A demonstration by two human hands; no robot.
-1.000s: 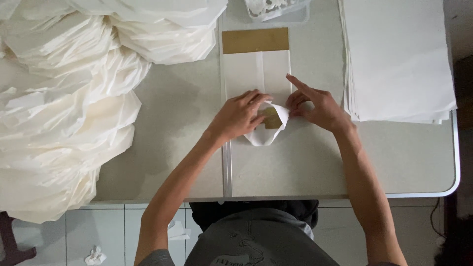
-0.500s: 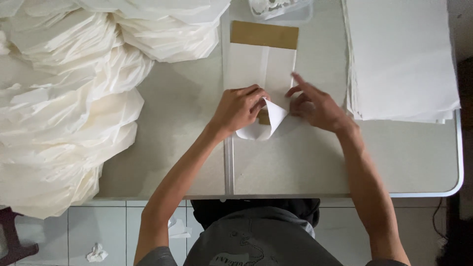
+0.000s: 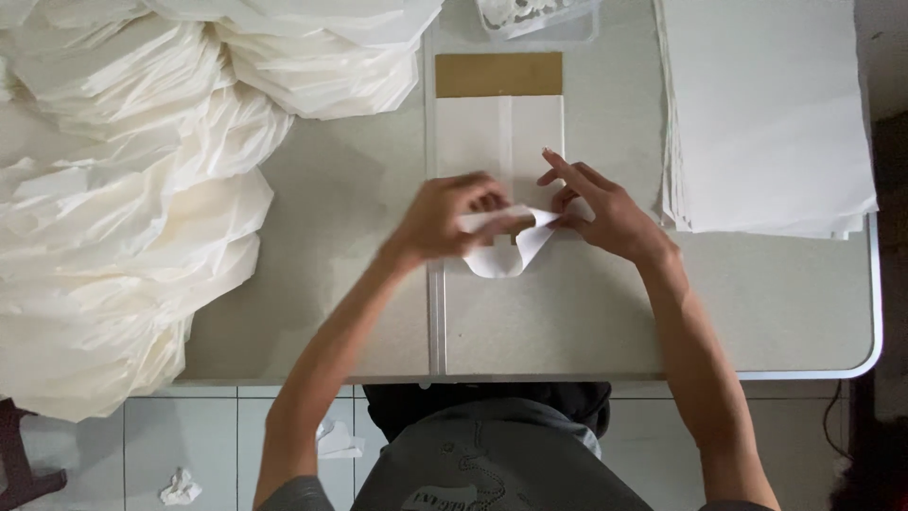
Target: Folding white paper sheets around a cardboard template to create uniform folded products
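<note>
On the grey tabletop (image 3: 331, 284) lies a white paper bag (image 3: 497, 132), long way pointing away from the person. The left hand (image 3: 445, 220) and right hand (image 3: 605, 213) both pinch its folded near end.

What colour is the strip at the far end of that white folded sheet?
Brown, like cardboard, shown clearly in the head view.
</note>
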